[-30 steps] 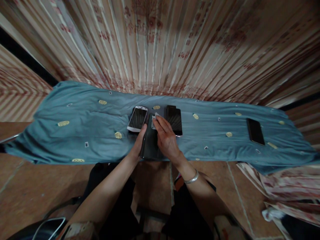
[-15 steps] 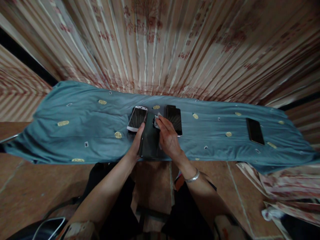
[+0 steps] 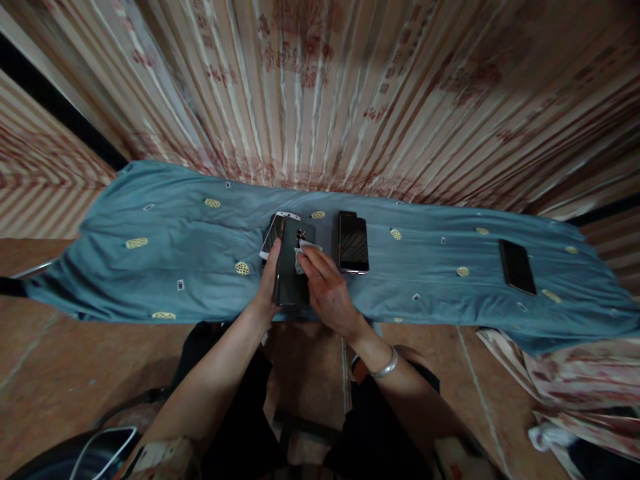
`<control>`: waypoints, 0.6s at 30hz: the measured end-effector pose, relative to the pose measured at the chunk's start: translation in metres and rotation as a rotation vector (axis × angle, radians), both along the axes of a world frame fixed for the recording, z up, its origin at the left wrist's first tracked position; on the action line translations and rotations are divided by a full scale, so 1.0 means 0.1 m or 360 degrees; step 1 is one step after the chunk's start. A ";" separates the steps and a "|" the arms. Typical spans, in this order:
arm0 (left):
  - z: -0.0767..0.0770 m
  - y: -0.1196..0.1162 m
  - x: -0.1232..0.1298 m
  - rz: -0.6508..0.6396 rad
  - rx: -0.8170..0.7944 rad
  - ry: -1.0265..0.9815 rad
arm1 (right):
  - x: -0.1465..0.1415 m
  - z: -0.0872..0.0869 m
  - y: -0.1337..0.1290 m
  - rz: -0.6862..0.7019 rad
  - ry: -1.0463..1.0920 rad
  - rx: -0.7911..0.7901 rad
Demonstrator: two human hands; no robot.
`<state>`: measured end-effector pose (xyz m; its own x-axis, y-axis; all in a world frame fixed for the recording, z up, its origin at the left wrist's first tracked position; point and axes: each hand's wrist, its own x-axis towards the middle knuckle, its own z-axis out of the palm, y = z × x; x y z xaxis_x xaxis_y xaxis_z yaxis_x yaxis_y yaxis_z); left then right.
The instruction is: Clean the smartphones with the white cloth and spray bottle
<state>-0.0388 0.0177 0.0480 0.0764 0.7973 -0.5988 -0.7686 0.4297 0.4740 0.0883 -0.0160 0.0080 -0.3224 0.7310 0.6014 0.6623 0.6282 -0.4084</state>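
Note:
My left hand [image 3: 269,280] grips a dark smartphone [image 3: 291,283] along its left edge, its back with the camera bump facing up. My right hand [image 3: 327,287] pinches a small white cloth or tissue [image 3: 301,259] and presses it against the phone's back, just below the camera lenses. Behind the held phone, partly covered by it, lies a white-framed phone [image 3: 273,233] on top of something dark. To the right of my right hand rests a black phone [image 3: 353,243], with another dark phone partly under it.
A blue-green cloth with yellow pineapple prints [image 3: 425,287] covers the long narrow table. Far to the right lies a single black phone [image 3: 517,267]. A striped curtain [image 3: 320,120] hangs behind the table. A white cable [image 3: 107,440] loops at the lower left.
The held phone has tilted and shifted so its camera lenses show, and it now covers more of the white-framed phone. My right hand with the cloth has moved slightly left and down.

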 end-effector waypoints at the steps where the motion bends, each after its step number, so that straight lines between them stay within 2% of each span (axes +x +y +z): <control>1: 0.01 -0.01 0.01 -0.0004 -0.0003 -0.0008 | -0.01 0.01 -0.01 0.0018 0.0003 0.0013; 9: 0.08 -0.10 0.16 -0.0163 -0.0002 -0.0218 | 0.01 0.06 0.07 -0.0051 0.0082 0.0041; 13: 0.11 -0.11 0.19 -0.0119 -0.0007 -0.0158 | 0.01 0.08 0.08 -0.0040 0.0086 0.0019; 18: 0.10 -0.10 0.12 -0.0068 0.0011 0.0012 | -0.05 0.13 -0.04 0.0065 0.0068 0.0031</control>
